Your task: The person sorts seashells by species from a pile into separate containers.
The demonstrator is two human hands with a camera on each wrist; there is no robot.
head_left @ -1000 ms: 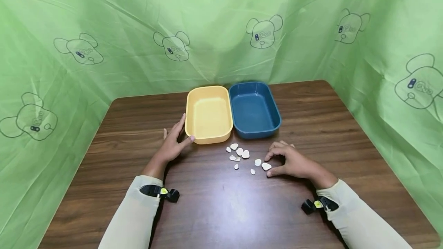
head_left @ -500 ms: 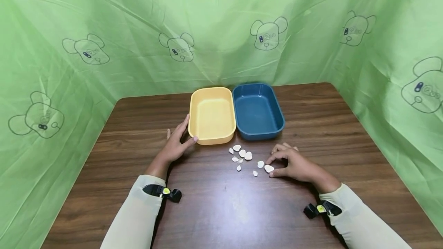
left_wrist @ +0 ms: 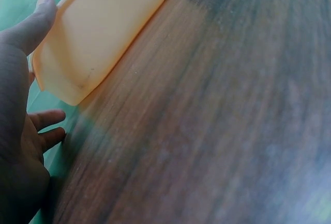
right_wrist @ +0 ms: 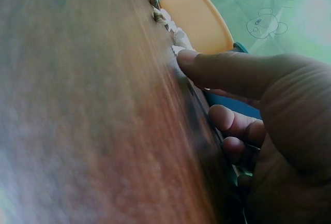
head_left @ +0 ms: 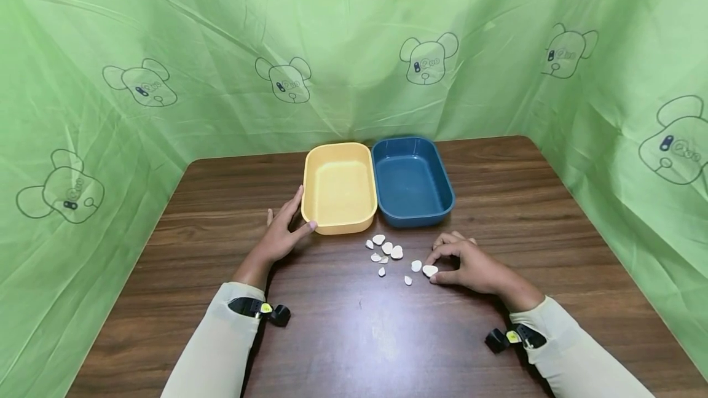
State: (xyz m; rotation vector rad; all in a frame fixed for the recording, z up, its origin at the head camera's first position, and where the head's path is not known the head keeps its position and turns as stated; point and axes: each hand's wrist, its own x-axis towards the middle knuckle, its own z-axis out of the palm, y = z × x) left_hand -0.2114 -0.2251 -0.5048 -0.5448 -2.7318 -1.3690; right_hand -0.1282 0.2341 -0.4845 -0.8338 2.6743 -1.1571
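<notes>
In the head view my right hand (head_left: 470,264) pinches a white seashell (head_left: 430,271) between thumb and index finger, low at the tabletop. In the right wrist view the thumb tip covers part of that shell; the other fingers are bent behind it. Another seashell (head_left: 416,266) lies just left of it. Several more white shells lie loose on the table, such as a larger one (head_left: 396,252). My left hand (head_left: 276,239) rests against the near left corner of a yellow tray (head_left: 339,229), thumb on its front rim, fingers spread along its left side.
A blue tray (head_left: 415,222) stands beside the yellow one, side by side near the table's far edge. No shells show inside either. The brown wooden table (head_left: 343,336) is surrounded by green cloth (head_left: 354,97) at the back and sides.
The head view has shifted slightly. The right thumb and index finger have closed in on the shell, which has barely moved. The left hand stays at the yellow tray.
</notes>
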